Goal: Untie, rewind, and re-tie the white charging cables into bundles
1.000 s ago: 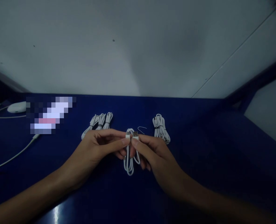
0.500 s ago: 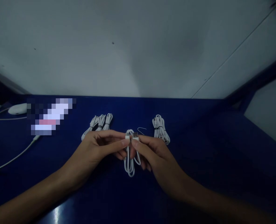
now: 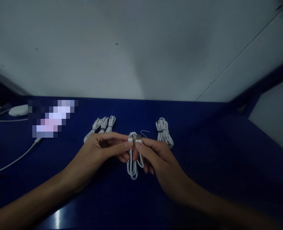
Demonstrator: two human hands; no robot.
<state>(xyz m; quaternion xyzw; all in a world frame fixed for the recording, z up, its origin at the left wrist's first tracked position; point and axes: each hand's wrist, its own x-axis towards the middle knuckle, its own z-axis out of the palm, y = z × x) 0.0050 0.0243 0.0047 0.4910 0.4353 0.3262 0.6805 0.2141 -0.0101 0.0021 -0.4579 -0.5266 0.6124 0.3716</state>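
Note:
Between my hands, above the blue table, is a coiled white USB cable [image 3: 132, 174]. My left hand [image 3: 100, 148] pinches it by one plug, thumb in front and fingers behind. The other end, with a metal USB-A plug [image 3: 138, 137], is pinched by my right hand [image 3: 160, 156]. Both plugs stand upright side by side, and the loops hang below my fingers. Parts of the coil are hidden behind the fingers. Just beyond my right fingertips lies a thin bent white wire [image 3: 145, 132].
Several tied white cable bundles [image 3: 103, 124] lie beyond my left hand, with more bundled cable [image 3: 164, 131] beyond my right. At the left are a blurred-out lit device [image 3: 57, 116] with a cord [image 3: 17, 163] and a white rounded object [image 3: 18, 110]. A pale wall [image 3: 122, 70] rises behind the table.
Almost nothing differs. Both hands hold the cable in the same grip, and the whole view has shifted very slightly.

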